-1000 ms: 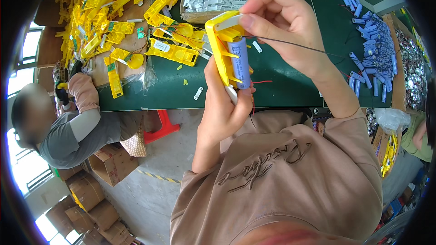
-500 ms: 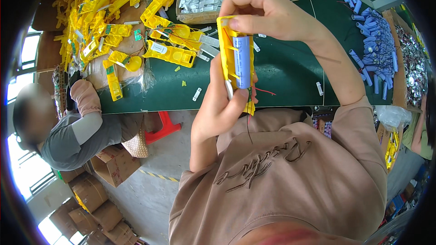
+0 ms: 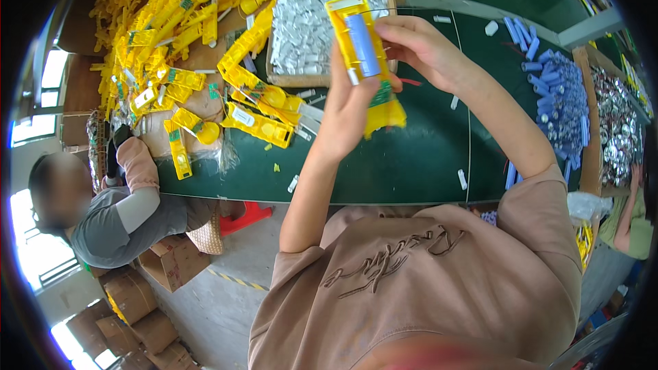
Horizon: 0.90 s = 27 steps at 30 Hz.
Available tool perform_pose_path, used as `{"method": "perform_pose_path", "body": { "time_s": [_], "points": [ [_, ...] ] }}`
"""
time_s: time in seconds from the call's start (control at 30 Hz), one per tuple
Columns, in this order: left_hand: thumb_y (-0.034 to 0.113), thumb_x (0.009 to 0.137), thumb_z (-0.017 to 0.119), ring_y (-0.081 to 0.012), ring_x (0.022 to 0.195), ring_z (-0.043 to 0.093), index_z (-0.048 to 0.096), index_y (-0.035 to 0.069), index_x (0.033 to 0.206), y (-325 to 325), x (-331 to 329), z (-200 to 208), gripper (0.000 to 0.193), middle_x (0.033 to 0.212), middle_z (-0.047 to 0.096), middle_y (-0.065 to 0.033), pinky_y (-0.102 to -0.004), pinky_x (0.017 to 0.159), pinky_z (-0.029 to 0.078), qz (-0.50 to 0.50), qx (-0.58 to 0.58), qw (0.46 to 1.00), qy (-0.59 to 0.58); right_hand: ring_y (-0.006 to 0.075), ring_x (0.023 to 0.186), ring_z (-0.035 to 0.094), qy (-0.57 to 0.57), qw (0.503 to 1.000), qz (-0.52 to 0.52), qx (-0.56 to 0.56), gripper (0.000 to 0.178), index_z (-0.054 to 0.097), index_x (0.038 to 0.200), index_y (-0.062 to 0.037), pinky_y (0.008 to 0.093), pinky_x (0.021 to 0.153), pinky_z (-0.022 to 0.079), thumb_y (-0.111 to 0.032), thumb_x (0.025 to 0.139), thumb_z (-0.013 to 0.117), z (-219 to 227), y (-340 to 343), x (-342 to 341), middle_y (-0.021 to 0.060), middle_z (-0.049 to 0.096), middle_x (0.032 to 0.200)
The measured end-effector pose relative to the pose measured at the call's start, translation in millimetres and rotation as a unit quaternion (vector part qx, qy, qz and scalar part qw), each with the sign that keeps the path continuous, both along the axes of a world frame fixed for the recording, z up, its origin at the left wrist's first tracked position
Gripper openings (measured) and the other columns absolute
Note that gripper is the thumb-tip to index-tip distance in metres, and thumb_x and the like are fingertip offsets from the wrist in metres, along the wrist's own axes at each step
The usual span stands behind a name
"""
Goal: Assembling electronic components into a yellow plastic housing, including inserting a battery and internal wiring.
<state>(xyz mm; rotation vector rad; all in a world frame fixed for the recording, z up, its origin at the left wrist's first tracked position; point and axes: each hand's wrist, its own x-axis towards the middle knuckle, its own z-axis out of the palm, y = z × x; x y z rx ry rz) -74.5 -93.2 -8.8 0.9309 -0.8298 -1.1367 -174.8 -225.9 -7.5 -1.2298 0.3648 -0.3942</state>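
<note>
My left hand (image 3: pixel 348 106) is closed around a yellow plastic housing (image 3: pixel 338 8), holding it tilted above the green table. A blue cylindrical battery cell (image 3: pixel 363 46) lies lengthwise inside the housing. From the housing's lower end hangs a yellow end piece (image 3: pixel 385 118) with a green circuit board (image 3: pixel 380 94). A short red wire (image 3: pixel 411 82) sticks out beside it. My right hand (image 3: pixel 419 44) is at the housing's right edge, thumb and fingers pinched together; what is between them is too small to make out.
A carton (image 3: pixel 274 77) of small clear-white plastic parts stands behind the housing. Yellow housings (image 3: pixel 257 125) pile up at left, near a co-worker (image 3: pixel 123 212). Blue battery cells (image 3: pixel 558 106) heap at right, beside a box of shiny metal parts (image 3: pixel 613 99). The table's near edge (image 3: pixel 274 203) runs before me.
Both hands have raised the housing away from me and tilted it. My right hand has moved from its top end to its right side. The yellow end piece now shows below.
</note>
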Motion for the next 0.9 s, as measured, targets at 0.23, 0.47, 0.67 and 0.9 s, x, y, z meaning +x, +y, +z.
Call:
{"method": "perform_pose_path", "body": {
  "time_s": [0.23,0.47,0.67,0.9],
  "points": [
    [0.02,0.087,0.05,-0.0194,0.093,0.051,0.013,0.001,0.134,-48.5,41.2,28.7,0.063,0.115,0.048,-0.0159,-0.0287,0.077,0.044,0.013,0.054,0.932,-0.359,0.0068,0.075,0.054,0.086,0.993,-0.082,-0.004,0.025,0.059,0.097,-0.0064,0.0232,0.07,0.043,-0.028,0.087,0.051,14.1,-122.0,-22.4,-0.0009,0.059,0.083],
    [0.041,0.08,0.05,-0.0354,0.089,0.054,0.051,-0.003,0.102,-34.0,257.8,-8.4,0.049,0.091,0.057,-0.0239,-0.0411,0.078,0.043,0.294,0.318,0.576,-0.693,0.0096,0.083,0.057,0.26,0.948,-0.175,-0.051,0.028,0.055,0.105,-0.0062,0.0233,0.071,0.046,-0.029,0.089,0.048,-91.6,-461.0,-218.2,0.0009,0.059,0.091],
    [0.048,0.074,0.055,-0.0379,0.09,0.055,0.041,-0.007,0.106,-50.2,304.7,-42.5,0.065,0.089,0.057,-0.0276,-0.0416,0.076,0.044,0.296,0.459,0.508,-0.665,0.0225,0.087,0.059,0.395,0.875,-0.269,-0.07,0.034,0.056,0.098,-0.0007,0.0325,0.073,0.046,-0.031,0.087,0.045,-160.9,-594.5,-371.4,0.0119,0.061,0.092],
    [0.048,0.07,0.057,-0.0344,0.082,0.059,0.054,-0.003,0.103,-40.4,298.2,-6.2,0.061,0.085,0.062,-0.0192,-0.0373,0.074,0.046,0.3,0.423,0.547,-0.657,0.0313,0.093,0.056,0.695,0.519,-0.32,-0.382,0.042,0.054,0.1,0.0015,0.0388,0.078,0.044,-0.036,0.086,0.042,-153.8,-562.0,-390.9,0.0185,0.059,0.098]
  ]
}}
